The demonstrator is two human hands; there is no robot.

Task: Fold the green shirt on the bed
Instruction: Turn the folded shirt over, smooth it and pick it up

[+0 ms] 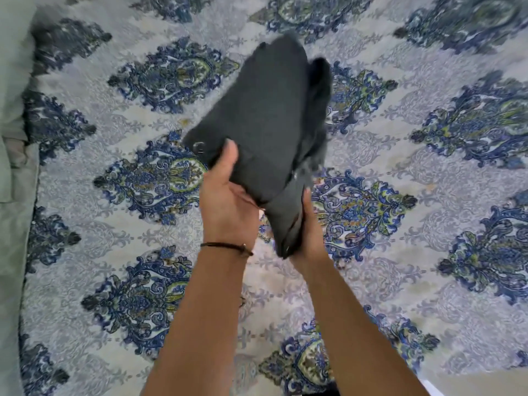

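the green shirt (271, 110), very dark in this light, is in the middle of the frame, gathered into a thick folded bundle and held above the bed (428, 224). its far end, toward the upper centre, is blurred. a small round fastener (199, 147) shows near the bundle's left edge.

the left hand (228, 201) has its grip pinching the near left part of the bundle, with the thumb lying on top of the cloth and the fingers tucked underneath, out of sight. the right hand (310, 232) has its grip closed on the narrow near end of the shirt, which hangs down between the two wrists; its thumb runs along the cloth's right edge and its fingers are hidden behind it.

a thin dark bracelet (225, 246) circles the left wrist. the bed is covered with a pale spread printed with blue and green medallions, and a plain pale green cloth (14, 138) lies along the left edge of the frame.
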